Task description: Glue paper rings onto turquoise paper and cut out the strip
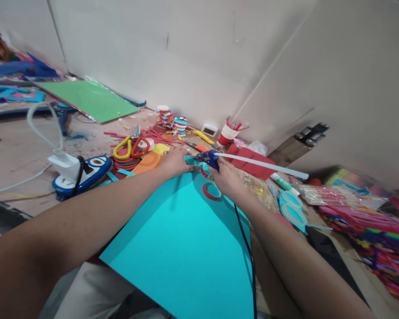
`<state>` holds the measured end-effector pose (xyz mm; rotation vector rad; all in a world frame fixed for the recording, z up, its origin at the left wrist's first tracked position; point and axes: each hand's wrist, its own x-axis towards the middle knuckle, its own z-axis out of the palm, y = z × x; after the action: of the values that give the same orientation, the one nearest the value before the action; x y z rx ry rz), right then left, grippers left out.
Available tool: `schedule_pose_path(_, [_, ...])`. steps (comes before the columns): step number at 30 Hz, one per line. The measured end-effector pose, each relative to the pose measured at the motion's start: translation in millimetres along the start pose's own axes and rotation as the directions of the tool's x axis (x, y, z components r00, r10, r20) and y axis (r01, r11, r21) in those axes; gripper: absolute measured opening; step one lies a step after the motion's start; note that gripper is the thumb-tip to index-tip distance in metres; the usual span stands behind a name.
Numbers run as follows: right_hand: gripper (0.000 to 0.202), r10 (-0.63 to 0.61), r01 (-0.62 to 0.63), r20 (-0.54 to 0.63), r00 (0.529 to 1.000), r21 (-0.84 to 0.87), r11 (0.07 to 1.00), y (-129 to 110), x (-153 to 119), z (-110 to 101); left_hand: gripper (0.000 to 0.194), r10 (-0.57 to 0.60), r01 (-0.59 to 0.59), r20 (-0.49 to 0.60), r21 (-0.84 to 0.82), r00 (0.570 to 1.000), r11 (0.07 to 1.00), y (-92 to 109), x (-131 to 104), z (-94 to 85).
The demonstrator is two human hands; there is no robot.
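A large turquoise sheet (182,239) lies in front of me. At its far edge my right hand (228,177) is wrapped round a dark blue glue gun (210,158), a long white glue stick (262,165) sticking out of its back and its black cord running down over the sheet. The gun's nozzle points left, touching or very near a small turquoise piece (191,161) pinched in the fingers of my left hand (176,163). Just below, a red and turquoise ring (212,191) rests on the sheet, with another small ring (206,171) beside the gun.
Yellow and red-handled scissors (122,148) and a blue power strip (96,170) are on the left. Behind are a green sheet (93,99) and a red-and-white cup (226,134). A brown bottle (287,148) and colourful craft strips (369,226) are at the right.
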<state>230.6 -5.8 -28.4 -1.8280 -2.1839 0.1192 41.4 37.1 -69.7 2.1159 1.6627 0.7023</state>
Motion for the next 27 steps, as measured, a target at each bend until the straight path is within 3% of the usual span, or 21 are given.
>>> schedule_pose_path(27, [0.028,0.017,-0.016,0.028,0.999,-0.030,0.999,-10,5,3,0.053,0.020,-0.021,0.028,0.054,0.999,0.998,0,-1,-2.1])
